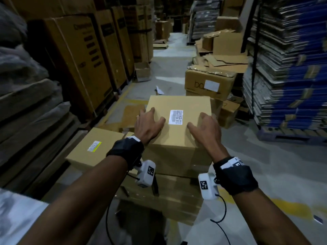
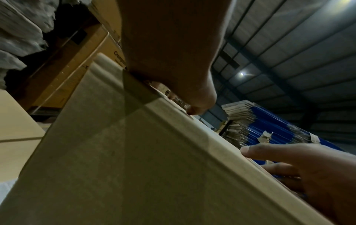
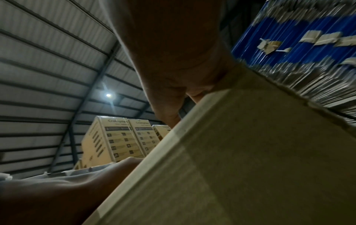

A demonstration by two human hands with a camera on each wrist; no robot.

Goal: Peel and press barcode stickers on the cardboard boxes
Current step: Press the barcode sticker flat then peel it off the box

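Head view: left hand (image 1: 147,125) and right hand (image 1: 206,127), fingers spread flat on the cardboard box (image 1: 178,131) top, flanking the barcode sticker (image 1: 176,117), likely steadying the box. Sticker centred, long axis pointing away.

Left wrist: palm on the box edge.

Right wrist: same.

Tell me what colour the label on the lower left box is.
White with a yellow-green band on the label, clearest in the head view.

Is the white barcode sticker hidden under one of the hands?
No, the white barcode sticker lies uncovered on top of the brown cardboard box, between the left hand and the right hand.
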